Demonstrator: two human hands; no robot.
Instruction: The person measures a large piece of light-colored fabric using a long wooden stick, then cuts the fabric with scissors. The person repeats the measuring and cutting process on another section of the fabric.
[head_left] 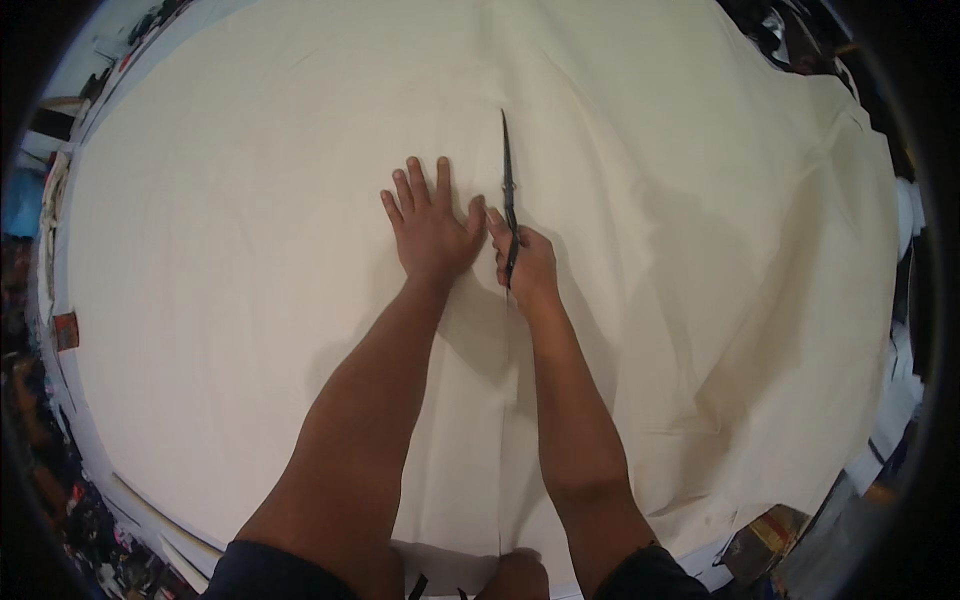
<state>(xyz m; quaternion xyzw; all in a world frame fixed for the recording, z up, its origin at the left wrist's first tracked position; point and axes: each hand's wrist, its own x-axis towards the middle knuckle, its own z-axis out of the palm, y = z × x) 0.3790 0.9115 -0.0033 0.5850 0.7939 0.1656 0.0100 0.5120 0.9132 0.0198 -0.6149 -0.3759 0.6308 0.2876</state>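
Observation:
A wide sheet of cream cloth covers nearly the whole work surface in front of me. My left hand lies flat on it, fingers spread, the thumb pointing toward the scissors. Just to its right, my right hand is wrapped round the handles of a pair of dark scissors. Their long blades point away from me and look closed or nearly so. A straight slit or edge runs in the cloth from below the scissors toward my body. Part of the handles is hidden by my fingers.
Folds and ripples rise in the cloth on the right. At the left edge lies a small orange-red patch, with a blue object beyond it. Mixed clutter shows past the far right edge, and a brownish box-like thing at the lower right.

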